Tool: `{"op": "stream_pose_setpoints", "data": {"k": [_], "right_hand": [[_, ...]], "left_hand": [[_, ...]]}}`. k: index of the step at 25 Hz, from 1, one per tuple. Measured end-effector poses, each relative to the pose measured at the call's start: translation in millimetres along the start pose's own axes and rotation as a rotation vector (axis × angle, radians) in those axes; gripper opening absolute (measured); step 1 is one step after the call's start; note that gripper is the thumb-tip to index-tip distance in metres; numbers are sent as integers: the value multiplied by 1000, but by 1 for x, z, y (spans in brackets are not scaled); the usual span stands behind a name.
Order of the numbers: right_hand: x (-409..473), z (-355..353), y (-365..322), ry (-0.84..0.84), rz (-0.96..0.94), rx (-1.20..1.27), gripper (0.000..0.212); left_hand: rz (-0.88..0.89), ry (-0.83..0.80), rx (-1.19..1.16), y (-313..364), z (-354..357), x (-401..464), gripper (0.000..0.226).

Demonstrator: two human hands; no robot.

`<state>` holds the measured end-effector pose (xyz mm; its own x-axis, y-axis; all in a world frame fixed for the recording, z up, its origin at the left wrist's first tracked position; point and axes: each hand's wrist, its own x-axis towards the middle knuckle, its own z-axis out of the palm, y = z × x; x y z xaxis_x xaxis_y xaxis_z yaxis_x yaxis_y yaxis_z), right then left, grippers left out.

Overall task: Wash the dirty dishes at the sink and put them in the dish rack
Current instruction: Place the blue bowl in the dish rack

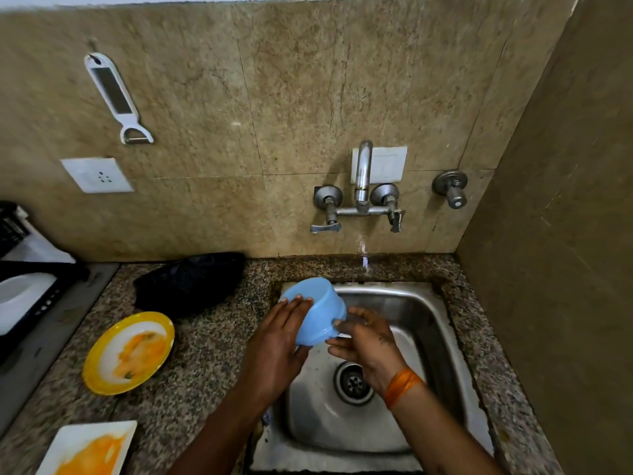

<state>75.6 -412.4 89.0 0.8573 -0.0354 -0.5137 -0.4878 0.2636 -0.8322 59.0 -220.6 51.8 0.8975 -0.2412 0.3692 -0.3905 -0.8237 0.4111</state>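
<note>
Head view: a blue cup (315, 310) is being held over the sink (442, 323), at 10 o'clock of the basin, just above its left rim. It is being gripped from both sides: the left hand (277, 341) is being pressed flat against the mouth side, fingers (298, 303) together along the rim; the right hand (368, 341) is being closed on the base end, fingertips (339, 323) clamped on the blue wall. The cup's long axis is being kept tilted, mouth toward 10 o'clock, base toward 4 o'clock. A thin stream from the tap (363, 173) is being seen falling at 1 o'clock of the cup, near it but not touching it; judged: rinsing is being set up, and the cup needs shifting toward 1 o'clock, the right hand being nearer the stream. The dish rack (44, 299) is being seen at 9 o'clock, well apart, so the left hand is judged the likelier carrier. Between cup and rack, a dark bowl-like item (191, 279) and a soiled yellow-rimmed plate (128, 351) are being left on the counter (212, 371); a soiled white square plate (89, 447) is lying at 7 o'clock. Those are judged to be standing in the transfer path.
</note>
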Motion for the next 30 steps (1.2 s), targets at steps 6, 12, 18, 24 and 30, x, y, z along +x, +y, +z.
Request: {"op": "stream_pose_setpoints", "data": {"k": [6,12,18,24,30], "right_hand": [[0,39,16,-76,-24,77,24],[8,103,32,-403,91,-10,31],[7,230,72,-648,70,-277,32],[14,384,134,-695,-354,-405,32],[36,535,183,-910,-628,-735,34]], "left_hand": [[-144,64,-42,-21,-28,-42,90],[-776,306,-690,-69,-72,-113,98],[-913,443,-630,-130,-128,-184,93],[-976,633,-296,-220,-182,-214,94],[-1100,770,-34,-338,-222,-225,85]]}}
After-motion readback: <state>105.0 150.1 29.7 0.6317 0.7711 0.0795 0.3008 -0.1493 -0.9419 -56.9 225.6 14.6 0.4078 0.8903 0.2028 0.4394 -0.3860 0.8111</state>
